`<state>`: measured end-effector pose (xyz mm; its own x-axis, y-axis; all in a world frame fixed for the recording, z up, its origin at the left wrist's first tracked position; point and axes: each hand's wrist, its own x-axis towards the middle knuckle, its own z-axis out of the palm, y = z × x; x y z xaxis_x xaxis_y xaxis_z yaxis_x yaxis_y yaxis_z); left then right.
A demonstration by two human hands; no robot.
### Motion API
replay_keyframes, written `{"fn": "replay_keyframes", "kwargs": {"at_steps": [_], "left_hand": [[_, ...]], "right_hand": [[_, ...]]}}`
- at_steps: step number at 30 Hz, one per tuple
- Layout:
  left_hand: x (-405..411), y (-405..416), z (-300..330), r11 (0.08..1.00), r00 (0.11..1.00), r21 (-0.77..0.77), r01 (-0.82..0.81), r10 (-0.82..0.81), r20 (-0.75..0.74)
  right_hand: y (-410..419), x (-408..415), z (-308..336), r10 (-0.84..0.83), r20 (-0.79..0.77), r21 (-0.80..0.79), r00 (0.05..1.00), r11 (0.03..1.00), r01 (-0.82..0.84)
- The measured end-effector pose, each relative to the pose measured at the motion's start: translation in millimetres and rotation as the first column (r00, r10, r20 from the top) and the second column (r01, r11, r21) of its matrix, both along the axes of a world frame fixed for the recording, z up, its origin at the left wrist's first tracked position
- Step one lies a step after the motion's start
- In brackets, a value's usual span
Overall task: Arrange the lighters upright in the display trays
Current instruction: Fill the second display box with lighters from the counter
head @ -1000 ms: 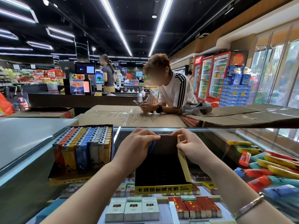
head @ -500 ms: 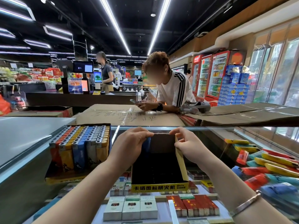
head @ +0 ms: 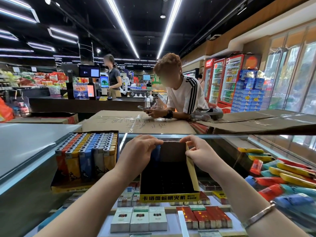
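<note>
Both hands are up at the far rim of an empty black cardboard display tray with a yellow front strip [head: 169, 175]: the left hand [head: 136, 153] pinches the rim's left corner, the right hand [head: 200, 151] pinches the right one, fingers curled over the edge and thumbs behind. A blue lighter seems tucked behind the left fingers, though I cannot tell for sure. The tray stands on the glass-topped bench [head: 222, 141], between the two forearms, which reach forward side by side.

As I judge it, the job is about half done. To the left, a matching full tray of upright orange, yellow, blue and grey lighters [head: 87, 156] stands packed in neat rows. To the right, a loose heap of red, yellow, teal and blue plastic lighters [head: 280, 175] lies flat on the glass, waiting to be stood up in the empty tray.
</note>
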<state>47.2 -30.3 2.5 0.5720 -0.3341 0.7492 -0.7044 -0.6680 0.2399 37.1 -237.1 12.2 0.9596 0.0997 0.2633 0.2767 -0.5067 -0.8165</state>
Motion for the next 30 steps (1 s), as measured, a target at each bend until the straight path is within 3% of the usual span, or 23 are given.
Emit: {"fn": "replay_keyframes", "kwargs": {"at_steps": [13, 24, 30], "left_hand": [[-6.2, -5.6, -1.5, 0.997, 0.999, -0.055, -0.05, 0.05, -0.009], [0.5, 0.1, 2.5, 0.999, 0.999, 0.02, -0.036, 0.035, 0.007], [-0.6, 1.1, -0.5, 0.996, 0.998, -0.049, -0.07, 0.07, -0.003]], "right_hand": [[-0.6, 3.4, -2.1, -0.006, 0.019, -0.04, 1.0, 0.999, 0.007], [-0.8, 3.2, -3.0, -0.004, 0.011, -0.033, 1.0, 0.999, 0.004], [-1.1, 2.7, -2.6, 0.003, 0.007, -0.019, 1.0, 1.0, -0.003]]}}
